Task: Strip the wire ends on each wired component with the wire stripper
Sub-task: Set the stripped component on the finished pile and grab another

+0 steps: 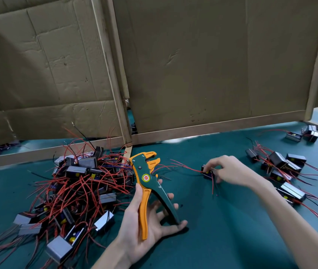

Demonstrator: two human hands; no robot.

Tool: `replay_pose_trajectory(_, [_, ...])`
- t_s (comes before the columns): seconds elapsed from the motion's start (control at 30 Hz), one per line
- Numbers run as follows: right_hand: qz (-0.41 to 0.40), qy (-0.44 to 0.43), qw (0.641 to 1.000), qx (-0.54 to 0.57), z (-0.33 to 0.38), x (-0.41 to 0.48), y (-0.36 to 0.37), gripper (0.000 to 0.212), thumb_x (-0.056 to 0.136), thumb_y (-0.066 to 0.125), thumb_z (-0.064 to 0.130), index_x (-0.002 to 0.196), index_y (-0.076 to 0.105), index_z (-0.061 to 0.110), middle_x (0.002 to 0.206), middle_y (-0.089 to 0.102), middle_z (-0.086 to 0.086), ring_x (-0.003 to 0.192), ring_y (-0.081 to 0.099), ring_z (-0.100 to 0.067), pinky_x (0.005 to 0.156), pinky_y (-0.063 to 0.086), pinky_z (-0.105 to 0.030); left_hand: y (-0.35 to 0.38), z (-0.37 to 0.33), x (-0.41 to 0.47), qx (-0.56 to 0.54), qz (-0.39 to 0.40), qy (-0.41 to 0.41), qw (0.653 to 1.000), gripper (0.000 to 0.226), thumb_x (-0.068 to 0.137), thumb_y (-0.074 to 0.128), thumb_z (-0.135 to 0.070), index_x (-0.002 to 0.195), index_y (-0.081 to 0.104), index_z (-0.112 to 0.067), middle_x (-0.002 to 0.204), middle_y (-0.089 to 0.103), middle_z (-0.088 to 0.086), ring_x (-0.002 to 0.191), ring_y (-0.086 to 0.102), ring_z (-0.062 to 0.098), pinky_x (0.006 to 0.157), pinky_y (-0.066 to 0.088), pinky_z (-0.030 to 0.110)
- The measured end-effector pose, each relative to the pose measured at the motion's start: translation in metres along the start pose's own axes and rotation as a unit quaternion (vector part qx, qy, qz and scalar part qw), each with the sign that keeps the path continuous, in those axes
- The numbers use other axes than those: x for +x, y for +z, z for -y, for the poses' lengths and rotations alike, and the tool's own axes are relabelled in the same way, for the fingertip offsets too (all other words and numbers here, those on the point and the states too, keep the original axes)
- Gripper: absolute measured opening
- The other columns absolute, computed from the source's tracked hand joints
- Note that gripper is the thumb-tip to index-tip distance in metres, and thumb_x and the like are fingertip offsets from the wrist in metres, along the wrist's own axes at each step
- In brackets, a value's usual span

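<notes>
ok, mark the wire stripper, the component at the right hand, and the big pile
wire stripper (pixel 146 178): head view, round pivot disc.
component (pixel 205 171): head view, dark body's left end.
pile (pixel 88 187): head view, red wire tangle.

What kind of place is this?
Likely a small electronics assembly workbench: a tangled pile of wired components on green matting, a wire stripper in the left hand, and cardboard partitions behind.
</notes>
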State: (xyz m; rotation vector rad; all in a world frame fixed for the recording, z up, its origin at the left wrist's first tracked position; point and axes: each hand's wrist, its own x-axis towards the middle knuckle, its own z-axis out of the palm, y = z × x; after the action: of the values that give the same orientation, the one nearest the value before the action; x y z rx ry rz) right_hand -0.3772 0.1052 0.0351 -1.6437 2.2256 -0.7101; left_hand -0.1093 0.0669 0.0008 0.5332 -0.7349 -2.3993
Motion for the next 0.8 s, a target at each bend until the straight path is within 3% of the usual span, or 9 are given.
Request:
replay_pose_trajectory(0.07, [0.034,-0.023,0.999,-0.014,-0.001,0.000,-0.002,0.042,0.077,0.054,-0.009,0.092,0.074,0.025,0.100,0.060,0.008,0.070,0.056,0.006,0.066,0.041,-0.009,0.000,0.001,0.000,0.009,0.014,0.002,1.000,0.061,0.080,0.051,-0.062,0.123,0.063,-0.021,0.098,0.062,0.014,0.088,0.056,0.034,0.083,0.044,0.068])
replay_pose_trajectory(0.2, [0.031,-0.063,0.997,-0.034,-0.001,0.000,0.000,0.007,0.079,0.077,0.013,0.079,0.076,0.020,0.108,0.054,0.004,0.067,0.051,0.002,0.063,0.034,-0.003,-0.002,0.003,0.001,0.029,0.031,0.003,0.999,0.062,0.080,0.049,-0.064,0.124,0.062,-0.022,0.095,0.066,0.016,0.086,0.059,0.034,0.083,0.044,0.067])
replay_pose_trajectory(0.37, [0.049,-0.080,0.994,-0.064,-0.001,0.000,0.002,0.015,0.083,0.070,0.004,0.091,0.077,0.015,0.110,0.050,0.003,0.064,0.048,0.001,0.066,0.035,-0.007,-0.002,0.003,0.000,0.060,0.071,-0.002,0.996,0.062,0.082,0.046,-0.065,0.128,0.059,-0.027,0.109,0.064,0.020,0.092,0.056,0.033,0.085,0.044,0.065])
replay_pose_trajectory(0.47, [0.056,-0.076,0.992,-0.077,-0.001,0.002,0.003,0.015,0.082,0.072,0.006,0.092,0.077,0.016,0.109,0.049,0.004,0.066,0.048,0.001,0.067,0.036,-0.009,-0.004,0.004,0.001,0.066,0.083,-0.003,0.994,0.060,0.084,0.042,-0.066,0.129,0.057,-0.029,0.107,0.064,0.020,0.094,0.055,0.033,0.086,0.044,0.065])
replay_pose_trajectory(0.53, [0.044,-0.084,0.992,-0.083,0.000,0.003,0.006,0.009,0.080,0.075,0.010,0.087,0.077,0.017,0.106,0.047,0.003,0.072,0.049,-0.001,0.072,0.038,-0.016,-0.005,0.004,0.001,0.064,0.078,0.003,0.995,0.060,0.084,0.042,-0.066,0.129,0.058,-0.029,0.102,0.064,0.019,0.092,0.055,0.033,0.086,0.044,0.066])
replay_pose_trajectory(0.63, [-0.011,-0.109,0.992,-0.066,0.003,0.002,0.014,0.004,0.082,0.075,0.020,0.078,0.074,0.020,0.111,0.046,0.011,0.099,0.046,-0.011,0.090,0.034,-0.028,-0.006,0.002,0.002,0.063,0.063,0.010,0.996,0.061,0.082,0.045,-0.066,0.128,0.059,-0.028,0.093,0.062,0.016,0.086,0.057,0.032,0.087,0.042,0.071])
replay_pose_trajectory(0.7, [-0.046,-0.128,0.991,-0.001,0.007,0.002,0.017,0.008,0.084,0.073,0.022,0.077,0.071,0.018,0.111,0.054,0.016,0.106,0.046,-0.011,0.095,0.031,-0.028,-0.007,-0.001,0.001,0.073,0.050,0.009,0.996,0.063,0.080,0.046,-0.066,0.127,0.060,-0.027,0.092,0.059,0.016,0.086,0.056,0.032,0.087,0.041,0.073])
replay_pose_trajectory(0.8, [-0.008,-0.130,0.965,0.228,0.021,-0.003,0.019,0.009,0.090,0.064,0.006,0.081,0.065,0.007,0.081,0.070,0.005,0.080,0.064,-0.013,0.079,0.046,-0.022,-0.009,-0.008,0.002,0.098,0.059,0.004,0.993,0.065,0.080,0.045,-0.068,0.128,0.058,-0.027,0.096,0.053,0.015,0.090,0.050,0.033,0.089,0.040,0.073])
